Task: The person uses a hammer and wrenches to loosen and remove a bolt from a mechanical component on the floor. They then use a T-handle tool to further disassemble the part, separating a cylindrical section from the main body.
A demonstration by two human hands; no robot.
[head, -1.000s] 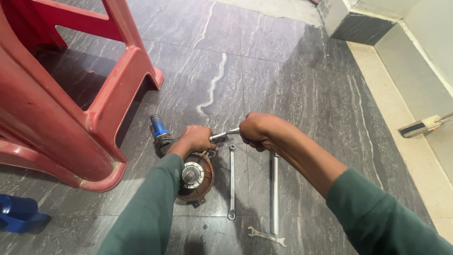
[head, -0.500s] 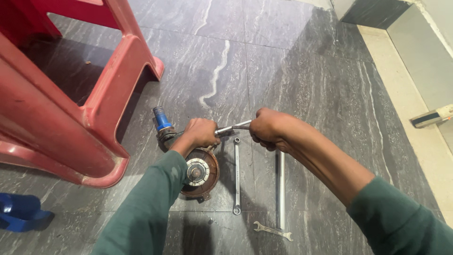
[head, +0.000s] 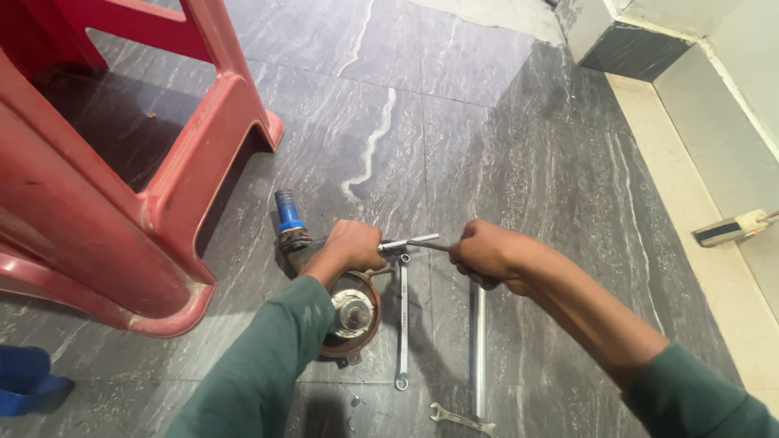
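An angle grinder (head: 345, 312) lies on the grey marbled floor, its round guard and spindle facing up and its blue-tipped handle (head: 286, 215) pointing away. My left hand (head: 353, 246) grips the grinder's body near the head. My right hand (head: 483, 251) is closed around a thin metal tool whose silver end (head: 410, 242) reaches toward my left hand. Under my hands lie a long ring spanner (head: 402, 320) and a metal rod (head: 479, 349).
A red plastic stool (head: 122, 186) stands at the left, close to the grinder. A small open-end spanner (head: 462, 419) lies near the bottom edge. A blue object (head: 24, 381) is at the lower left. A cream step (head: 698, 203) and wall run along the right.
The view has shifted a little. My right hand has moved slightly to the right along the tool, while my left hand stays on the grinder.
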